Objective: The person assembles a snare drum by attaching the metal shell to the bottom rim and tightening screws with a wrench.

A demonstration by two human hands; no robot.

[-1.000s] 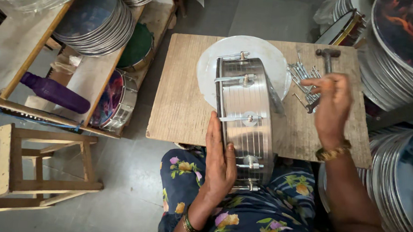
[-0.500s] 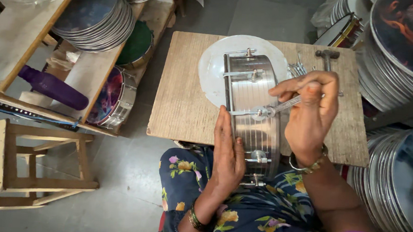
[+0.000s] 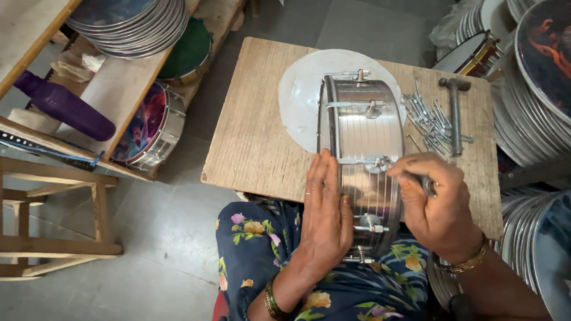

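1 steel drum shell (image 3: 364,151), 1 hammer (image 3: 455,114), 1 purple bottle (image 3: 63,106), 1 wooden stool (image 3: 28,225), 2 hands (image 3: 327,211).

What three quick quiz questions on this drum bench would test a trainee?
1. True or false: the hammer is in the right hand.
2. Which hand lies flat against the metal drum shell?
3. The loose metal rods lie: A) on the wooden stool B) on the table beside the hammer C) on the floor.

Key: 1 false; 2 the left hand; 3 B.
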